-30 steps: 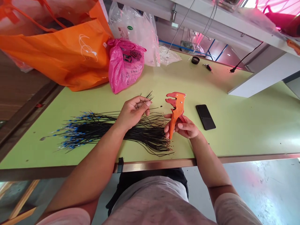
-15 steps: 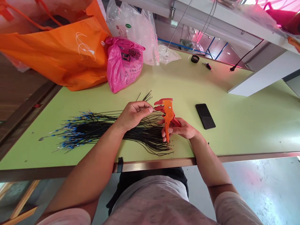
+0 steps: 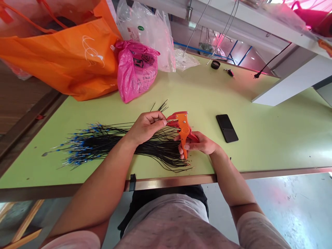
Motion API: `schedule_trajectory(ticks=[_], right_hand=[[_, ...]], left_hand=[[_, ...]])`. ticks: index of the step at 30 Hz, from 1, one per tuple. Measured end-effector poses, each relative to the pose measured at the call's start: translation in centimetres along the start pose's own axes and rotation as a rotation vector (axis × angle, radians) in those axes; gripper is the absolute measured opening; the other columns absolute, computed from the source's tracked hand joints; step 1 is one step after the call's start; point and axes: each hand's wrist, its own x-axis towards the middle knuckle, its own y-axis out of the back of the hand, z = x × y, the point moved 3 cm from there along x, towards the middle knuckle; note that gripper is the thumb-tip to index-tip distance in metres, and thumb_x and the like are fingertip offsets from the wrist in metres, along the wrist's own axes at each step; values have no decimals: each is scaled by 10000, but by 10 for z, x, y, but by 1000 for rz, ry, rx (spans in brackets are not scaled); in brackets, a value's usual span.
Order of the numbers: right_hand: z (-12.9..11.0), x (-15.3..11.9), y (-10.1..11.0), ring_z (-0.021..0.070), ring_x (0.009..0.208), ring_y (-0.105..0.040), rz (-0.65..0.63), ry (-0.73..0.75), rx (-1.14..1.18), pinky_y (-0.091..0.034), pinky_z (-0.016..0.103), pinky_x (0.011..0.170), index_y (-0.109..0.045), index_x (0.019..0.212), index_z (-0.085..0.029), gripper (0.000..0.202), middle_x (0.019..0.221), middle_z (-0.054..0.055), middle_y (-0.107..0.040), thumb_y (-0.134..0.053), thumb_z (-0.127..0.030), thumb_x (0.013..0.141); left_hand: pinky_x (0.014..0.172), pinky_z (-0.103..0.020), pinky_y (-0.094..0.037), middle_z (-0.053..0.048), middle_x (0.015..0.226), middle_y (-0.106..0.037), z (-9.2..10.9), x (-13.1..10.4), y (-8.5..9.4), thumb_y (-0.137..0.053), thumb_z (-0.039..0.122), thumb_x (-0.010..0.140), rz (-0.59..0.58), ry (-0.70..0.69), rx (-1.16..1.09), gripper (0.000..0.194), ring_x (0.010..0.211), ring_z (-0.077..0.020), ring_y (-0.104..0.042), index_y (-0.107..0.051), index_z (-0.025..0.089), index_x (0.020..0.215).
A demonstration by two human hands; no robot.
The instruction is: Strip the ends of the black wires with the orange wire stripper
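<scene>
My right hand [image 3: 199, 142] is wrapped round the handles of an orange and red wire stripper [image 3: 184, 130], whose jaws point left. My left hand [image 3: 147, 127] pinches a thin black wire just left of the jaws, its fingertips almost at them. The wire's tip is too small to make out. Under and beside both hands lies a large bundle of black wires [image 3: 160, 147] on the green table [image 3: 259, 138]. Blue pieces with thin metal ends [image 3: 80, 145] show at the bundle's left end; reddish tips show at its right end.
A black phone [image 3: 227, 128] lies right of my hands. Behind stand an orange bag [image 3: 64, 58], a pink bag [image 3: 137, 72] and clear plastic bags [image 3: 153, 31]. Farther back are a black ring [image 3: 215, 64], keys [image 3: 229, 72], a plug [image 3: 256, 75] and a white shelf support [image 3: 282, 83].
The stripper's head has moved slightly left and down, closer to my left fingertips, and its handles look more squeezed. My left hand has shifted a little left.
</scene>
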Motion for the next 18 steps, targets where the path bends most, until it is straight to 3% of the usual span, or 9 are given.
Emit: schedule_trajectory(ticks=[7, 18], right_hand=[[3, 3, -4, 194, 693, -758, 20, 9, -25, -621, 315, 654, -636, 1197, -129, 395, 845, 53, -735, -795, -372, 929], [4, 6, -10, 166, 579, -719, 109, 28, -76, -563, 264, 538, -609, 1026, -154, 327, 730, 7, -697, -763, -432, 949]], left_hand=[[469, -217, -170, 78, 524, -342, 2, 1, 0, -720, 323, 754, -30, -26, -17, 187, 472, -66, -261, -609, 177, 717], [458, -212, -174, 75, 521, -350, 13, -2, -1, -689, 330, 774, 44, -127, 92, 211, 483, -64, -258, -587, 174, 676]])
